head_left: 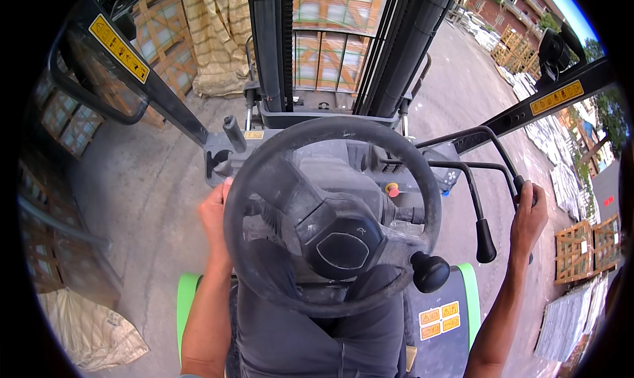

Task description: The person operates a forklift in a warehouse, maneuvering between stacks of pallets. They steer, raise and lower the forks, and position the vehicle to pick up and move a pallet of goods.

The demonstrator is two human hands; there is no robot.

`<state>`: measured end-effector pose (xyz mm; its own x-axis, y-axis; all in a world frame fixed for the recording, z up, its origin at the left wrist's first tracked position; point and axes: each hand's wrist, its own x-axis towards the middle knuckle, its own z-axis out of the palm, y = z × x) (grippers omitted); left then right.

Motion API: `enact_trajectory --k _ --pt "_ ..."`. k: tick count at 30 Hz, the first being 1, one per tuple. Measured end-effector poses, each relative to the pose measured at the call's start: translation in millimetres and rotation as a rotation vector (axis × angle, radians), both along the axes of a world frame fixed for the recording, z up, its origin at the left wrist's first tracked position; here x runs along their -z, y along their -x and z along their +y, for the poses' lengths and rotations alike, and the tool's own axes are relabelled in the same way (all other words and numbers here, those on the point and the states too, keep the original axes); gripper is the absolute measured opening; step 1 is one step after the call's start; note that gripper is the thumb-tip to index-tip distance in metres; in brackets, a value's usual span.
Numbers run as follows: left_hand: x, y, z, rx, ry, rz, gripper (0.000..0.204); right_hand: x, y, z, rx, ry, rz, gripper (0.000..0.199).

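A black forklift steering wheel (428,173) fills the middle of the view, above my dark-trousered legs. My left hand (212,213) is closed at the wheel's left rim, its fingers mostly hidden by the rim. Out to the right, my right hand (530,209) grips the black knob end of a bent control lever (492,137). Beside it, a second bent lever hangs with its black knob (486,240) untouched. A round black spinner knob (430,272) sits on the wheel's lower right. On the dash are a red button (392,189) and an upright grey handle (232,134).
The dark mast (271,48) stands ahead, with wooden-crated stacks (338,61) seen through it. Striped sheeting (214,38) drapes over crates at the left. Wooden crates (573,251) and pale slabs line the right side of the concrete ground (456,94). Black cab posts (175,107) frame both sides.
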<state>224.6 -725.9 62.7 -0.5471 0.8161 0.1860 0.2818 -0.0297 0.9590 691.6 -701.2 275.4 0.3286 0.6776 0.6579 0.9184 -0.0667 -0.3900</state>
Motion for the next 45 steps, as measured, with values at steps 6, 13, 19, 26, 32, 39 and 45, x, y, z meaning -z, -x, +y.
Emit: enact_trajectory --k 6,13,19,26,32,39,45 --pt "15.3 4.6 2.0 0.008 -0.014 -0.027 0.013 0.7 2.6 -0.5 0.001 0.011 -0.008 0.036" --pt "13.3 -14.6 -15.2 -0.078 0.006 -0.126 0.041 2.8 -6.5 -0.4 0.004 0.053 0.01 0.039" --pt "17.5 -14.1 -17.4 -0.057 0.021 -0.187 0.043 13.9 -3.1 -18.1 0.013 0.027 -0.014 0.036" --pt "6.0 -17.0 -26.1 0.006 0.128 -0.376 0.045 67.3 -21.6 -93.1 0.12 0.162 0.032 0.03" --pt "21.1 -24.5 -39.2 -0.062 0.121 -0.273 0.042 54.0 93.7 -127.2 -0.353 -0.046 -0.056 0.043" --pt "41.8 -26.5 -28.4 -0.065 -0.084 -0.18 0.038 63.6 171.7 -64.6 -0.468 -0.233 -0.12 0.021" --pt "34.6 -21.9 -38.4 -0.104 -0.038 -0.097 0.04 31.3 240.9 12.5 -0.526 -0.353 -0.137 0.012"
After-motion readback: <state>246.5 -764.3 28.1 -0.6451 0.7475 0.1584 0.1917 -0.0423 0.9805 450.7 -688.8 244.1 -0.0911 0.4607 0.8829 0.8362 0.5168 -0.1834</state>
